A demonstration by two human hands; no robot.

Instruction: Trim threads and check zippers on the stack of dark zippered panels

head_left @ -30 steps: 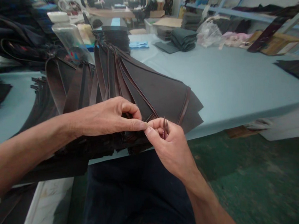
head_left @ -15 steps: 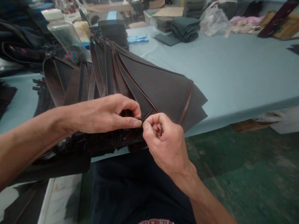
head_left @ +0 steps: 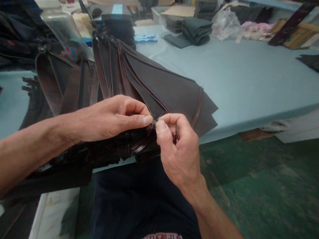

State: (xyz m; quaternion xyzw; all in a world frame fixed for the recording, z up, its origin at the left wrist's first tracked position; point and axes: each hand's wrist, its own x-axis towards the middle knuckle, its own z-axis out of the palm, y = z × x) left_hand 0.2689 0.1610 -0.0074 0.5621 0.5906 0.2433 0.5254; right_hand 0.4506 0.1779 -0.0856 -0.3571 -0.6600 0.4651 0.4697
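Dark grey fabric pieces with brown edging (head_left: 164, 83) lie fanned over the near edge of the table. At their lower edge, my left hand (head_left: 116, 118) pinches a small dark bit of the material between thumb and forefinger. My right hand (head_left: 178, 146) is closed just beside it, its thumb and forefinger tips on the same small bit. The fingertips of both hands nearly touch. Something small and dark shows inside the curled fingers of my right hand, too hidden to name.
On the light blue table (head_left: 246, 74) stand a clear plastic jar (head_left: 65, 27), folded dark cloth (head_left: 196, 30), a plastic bag (head_left: 226, 22) and a cardboard box (head_left: 305, 34). A white box (head_left: 56, 214) is below at the lower left.
Both hands have risen slightly with the pinched bit, and a small gap shows between the fingertips. The view has shifted a little.
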